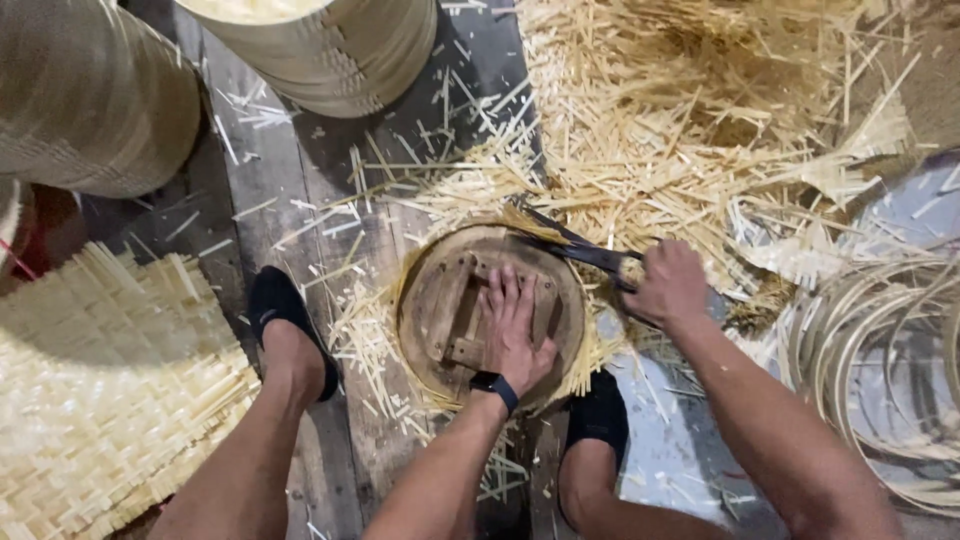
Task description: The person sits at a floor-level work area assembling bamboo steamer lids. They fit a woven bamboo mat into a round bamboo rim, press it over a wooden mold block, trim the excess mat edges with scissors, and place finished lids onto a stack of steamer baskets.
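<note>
Crouching over dark floorboards (pixel 300 190) littered with bamboo offcuts (pixel 700 110). Pressing left hand (pixel 515 330), open and flat, on round wooden form (pixel 440 310) between both feet. Clenching right hand (pixel 668 285) around dark shears (pixel 575 245), trimming woven mat's fringe (far edge looking cut, near edge still ragged). Blade tips hiding among strips; stacked baskets (pixel 330 50) cropped above.

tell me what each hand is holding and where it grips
The right hand grips dark shears by the handle end. The left hand holds nothing; it presses flat on the round wooden form over the woven mat.
</note>
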